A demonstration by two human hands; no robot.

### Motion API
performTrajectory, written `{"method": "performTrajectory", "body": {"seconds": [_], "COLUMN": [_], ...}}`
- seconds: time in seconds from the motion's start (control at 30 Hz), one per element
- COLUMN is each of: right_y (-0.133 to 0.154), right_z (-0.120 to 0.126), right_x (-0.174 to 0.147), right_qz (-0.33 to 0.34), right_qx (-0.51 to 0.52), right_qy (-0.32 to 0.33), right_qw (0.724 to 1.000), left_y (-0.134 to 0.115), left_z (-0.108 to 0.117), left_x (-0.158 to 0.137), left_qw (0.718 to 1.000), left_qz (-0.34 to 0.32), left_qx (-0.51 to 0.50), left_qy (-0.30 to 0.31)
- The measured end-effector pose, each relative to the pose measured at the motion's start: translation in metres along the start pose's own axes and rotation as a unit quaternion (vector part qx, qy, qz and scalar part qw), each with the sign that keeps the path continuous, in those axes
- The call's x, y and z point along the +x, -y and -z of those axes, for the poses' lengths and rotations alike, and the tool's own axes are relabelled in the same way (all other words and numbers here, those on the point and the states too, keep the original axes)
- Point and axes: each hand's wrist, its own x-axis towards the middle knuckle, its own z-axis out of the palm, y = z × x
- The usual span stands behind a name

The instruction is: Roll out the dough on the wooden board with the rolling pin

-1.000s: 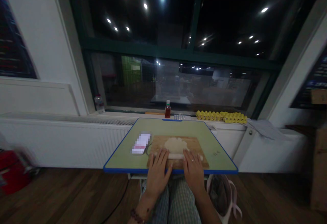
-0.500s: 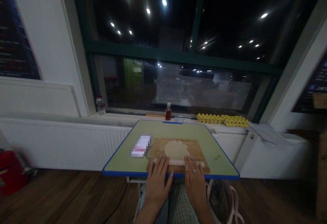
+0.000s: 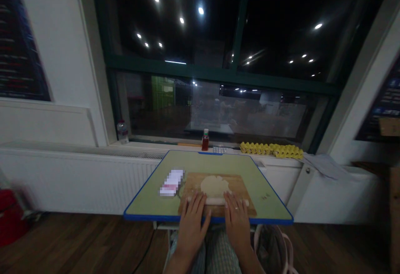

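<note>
A pale rolling pin (image 3: pixel 215 201) lies crosswise near the front of a wooden board (image 3: pixel 240 184). Over its left part rests my left hand (image 3: pixel 193 215), fingers stretched out flat and thumb apart. My right hand (image 3: pixel 236 217), with a ring on one finger, lies the same way on the right part. Neither hand is wrapped round the pin. Just beyond the pin is a flat sheet of dough (image 3: pixel 214 185), roughly round with an uneven edge at the upper right. The pin meets or nearly meets its near edge; I cannot tell which.
The board is on a green folding table (image 3: pixel 150 203) with a blue rim. A blurred-out phone-like rectangle (image 3: pixel 172 182) lies left of the board. On the sill behind stand a bottle of red-brown liquid (image 3: pixel 205 140) and yellow egg trays (image 3: pixel 270 150). A bag (image 3: pixel 271 247) hangs or stands below right.
The whole view has shifted slightly, so the table sits a little lower. Both hands stay flat on the rolling pin, and the dough looks much the same.
</note>
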Motion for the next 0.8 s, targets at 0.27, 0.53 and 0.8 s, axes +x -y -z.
{"method": "performTrajectory", "body": {"seconds": [0.27, 0.53, 0.8], "right_y": [0.003, -0.003, 0.005], "right_z": [0.006, -0.010, 0.010], "right_x": [-0.003, 0.020, -0.013], "right_qz": [-0.006, -0.013, -0.002], "right_qx": [0.001, -0.002, 0.004], "right_qy": [0.001, -0.004, 0.013], "right_qw": [1.000, 1.000, 1.000], "left_y": [-0.002, 0.003, -0.004], "left_z": [-0.002, -0.003, -0.006], "left_x": [-0.005, 0.021, -0.018], "left_qw": [1.000, 1.000, 0.999], "left_qz": [-0.004, 0.005, -0.012], "left_qx": [0.014, -0.011, 0.029], "left_qy": [0.001, -0.008, -0.020]}}
